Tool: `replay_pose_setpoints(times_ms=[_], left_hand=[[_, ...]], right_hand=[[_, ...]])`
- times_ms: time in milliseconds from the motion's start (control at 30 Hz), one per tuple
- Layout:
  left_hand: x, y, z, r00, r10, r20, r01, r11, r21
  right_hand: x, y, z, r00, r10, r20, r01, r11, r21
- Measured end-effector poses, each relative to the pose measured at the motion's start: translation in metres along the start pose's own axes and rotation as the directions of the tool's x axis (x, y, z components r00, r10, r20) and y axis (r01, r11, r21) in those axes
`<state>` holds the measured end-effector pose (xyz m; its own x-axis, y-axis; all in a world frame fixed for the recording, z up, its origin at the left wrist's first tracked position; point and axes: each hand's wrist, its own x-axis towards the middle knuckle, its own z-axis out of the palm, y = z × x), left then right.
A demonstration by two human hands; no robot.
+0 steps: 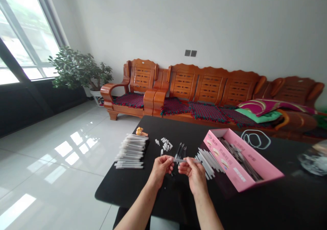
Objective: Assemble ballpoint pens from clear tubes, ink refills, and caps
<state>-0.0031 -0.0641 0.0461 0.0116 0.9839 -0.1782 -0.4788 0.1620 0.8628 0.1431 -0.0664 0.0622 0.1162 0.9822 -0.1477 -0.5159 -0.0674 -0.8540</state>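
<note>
Left hand [160, 171] and right hand [194, 176] both pinch a slim plastic tube [184, 161]; loose white tubes [207, 162] and a pink box [227, 163] lie just beyond

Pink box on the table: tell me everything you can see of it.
The pink cardboard box is long, rectangular and open-topped, lying flat and angled across the right side of the black table. Its long wall facing left is printed with small oval pictures and blocks of text. Inside lies a bundle of slim dark rods, packed lengthwise. Translucent tubes appear to rest against the printed wall.
</note>
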Motion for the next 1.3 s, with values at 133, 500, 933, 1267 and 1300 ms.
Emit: replay_pose_setpoints(times_ms=[133,500,933,1267,1300], left_hand=[[-0.005,-0.004,0.013,0.994,0.104,-0.041,-0.103,0.995,0.017],[-0.018,-0.003,0.028,0.909,0.415,-0.046,-0.375,0.86,0.347],[0.01,0.043,-0.063,0.865,0.454,-0.212,-0.33,0.835,0.441],[0.018,0.073,-0.195,0.685,0.486,-0.543,0.004,0.743,0.669],[0.019,0.073,-0.197,0.673,0.479,-0.563,0.049,0.731,0.681]], right_hand=[[0.003,-0.002,0.0,0.999,-0.018,-0.04,0.018,1.0,0.009],[0.01,-0.008,0.001,0.963,0.239,-0.125,-0.215,0.96,0.179],[0.011,0.006,-0.023,0.946,0.318,0.055,-0.323,0.934,0.153],[0.012,0.019,-0.039,0.96,0.28,0.033,-0.281,0.959,0.048],[0.011,0.02,-0.039,0.961,0.275,0.039,-0.277,0.96,0.037]])
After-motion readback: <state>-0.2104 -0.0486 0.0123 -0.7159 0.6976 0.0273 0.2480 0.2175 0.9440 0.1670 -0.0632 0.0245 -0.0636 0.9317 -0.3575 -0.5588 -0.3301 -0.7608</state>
